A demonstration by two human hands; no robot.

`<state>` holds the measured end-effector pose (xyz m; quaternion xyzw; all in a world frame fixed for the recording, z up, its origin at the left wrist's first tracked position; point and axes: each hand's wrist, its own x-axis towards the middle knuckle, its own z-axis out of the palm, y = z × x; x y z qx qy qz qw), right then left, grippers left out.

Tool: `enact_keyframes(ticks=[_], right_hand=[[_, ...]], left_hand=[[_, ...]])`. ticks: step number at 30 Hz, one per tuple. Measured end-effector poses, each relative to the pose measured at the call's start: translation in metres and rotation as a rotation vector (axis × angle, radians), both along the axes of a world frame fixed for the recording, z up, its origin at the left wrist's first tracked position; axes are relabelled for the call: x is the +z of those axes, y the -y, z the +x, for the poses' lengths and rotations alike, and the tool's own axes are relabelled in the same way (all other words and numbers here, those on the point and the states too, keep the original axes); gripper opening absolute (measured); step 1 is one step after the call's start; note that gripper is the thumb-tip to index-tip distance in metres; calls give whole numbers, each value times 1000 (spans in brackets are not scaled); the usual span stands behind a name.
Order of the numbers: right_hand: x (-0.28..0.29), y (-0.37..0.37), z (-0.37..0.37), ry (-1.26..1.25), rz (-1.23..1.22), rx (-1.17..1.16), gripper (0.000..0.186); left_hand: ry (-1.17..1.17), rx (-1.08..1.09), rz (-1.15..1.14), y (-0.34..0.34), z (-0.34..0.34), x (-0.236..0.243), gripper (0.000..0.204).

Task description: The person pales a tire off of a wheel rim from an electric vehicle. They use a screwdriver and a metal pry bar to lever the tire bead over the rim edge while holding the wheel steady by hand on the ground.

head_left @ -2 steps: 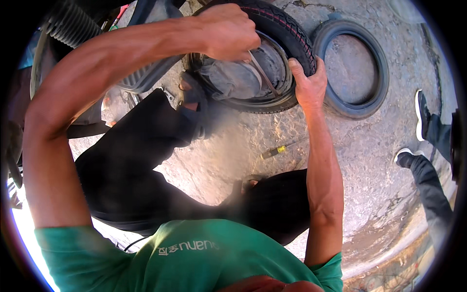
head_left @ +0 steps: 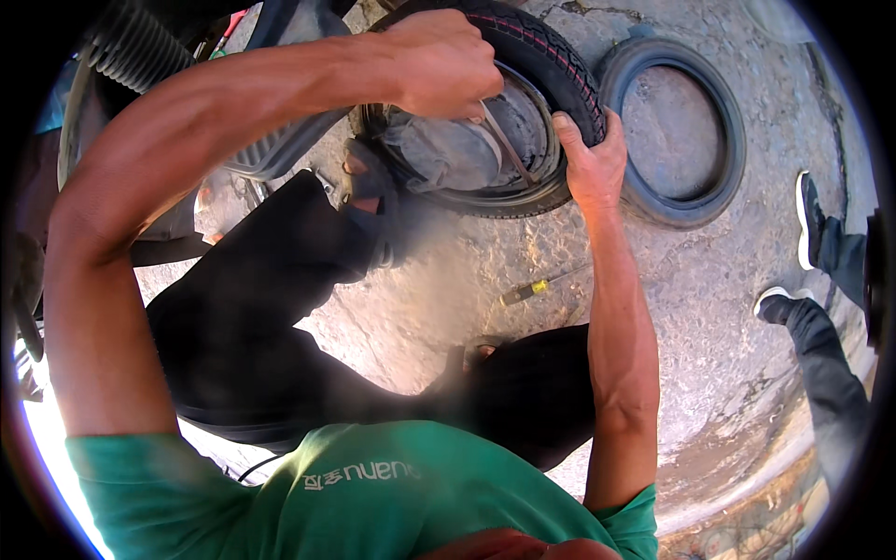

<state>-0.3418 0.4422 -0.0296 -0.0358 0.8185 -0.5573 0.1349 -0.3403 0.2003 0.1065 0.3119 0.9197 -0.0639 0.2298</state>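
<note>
My left hand (head_left: 443,67) is closed in a fist around the upper end of a tire lever (head_left: 505,142). The lever's lower end reaches the near right rim edge, against the inside of a black tire (head_left: 546,56) with thin red tread lines. That tire sits around a wheel (head_left: 525,112) lying on the ground. My right hand (head_left: 595,161) grips the tire's right side, thumb on the sidewall and fingers over the tread. Inside the wheel, a dusty greyish film-like piece (head_left: 439,154) covers part of the middle. My left forearm and fist hide the wheel's far left part.
A second, bare tire (head_left: 686,210) lies flat to the right. A screwdriver with a yellow and black handle (head_left: 525,292) rests on the concrete. My sandalled foot (head_left: 362,182) is beside the wheel. Vehicle parts (head_left: 140,47) crowd the upper left. Another person's shoes (head_left: 810,219) are at the right.
My left fist has dropped very slightly toward me, still around the lever. My right hand and the tire look the same.
</note>
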Motion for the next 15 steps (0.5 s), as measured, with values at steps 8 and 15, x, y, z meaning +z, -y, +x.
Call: enact_keyframes(ticks=[8,15], right_hand=[[1,-6,-6,109,-61,65,81],[-2,-5,-12,131,-24,123,85]], left_hand=[[167,113,-103,-24,12,7,19],[751,322,-30,-37,54,19,34]])
